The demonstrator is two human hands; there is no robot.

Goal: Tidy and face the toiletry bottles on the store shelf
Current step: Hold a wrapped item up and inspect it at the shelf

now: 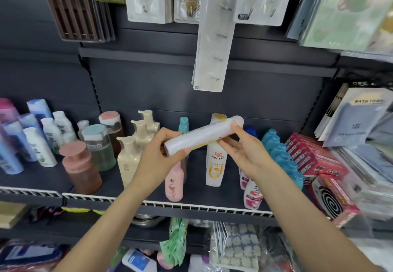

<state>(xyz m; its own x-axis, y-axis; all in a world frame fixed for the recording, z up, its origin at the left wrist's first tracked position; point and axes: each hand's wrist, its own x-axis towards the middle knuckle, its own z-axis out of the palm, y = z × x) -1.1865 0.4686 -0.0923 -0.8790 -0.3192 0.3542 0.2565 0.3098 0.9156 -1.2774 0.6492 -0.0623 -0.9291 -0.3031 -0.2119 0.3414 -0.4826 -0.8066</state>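
cream pump bottles (136, 142): 3 | round-capped jars (81, 167): 3 | yellow-white shampoo bottles (215, 165): 2 | pink bottle (174, 183): 1 | hands (158, 156): 2

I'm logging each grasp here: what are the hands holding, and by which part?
A white bottle, lying sideways. The left hand grips its base end; the right hand pinches it near the cap end.

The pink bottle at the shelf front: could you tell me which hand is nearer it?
Left. The left hand is directly above the pink bottle; the right hand is farther right.
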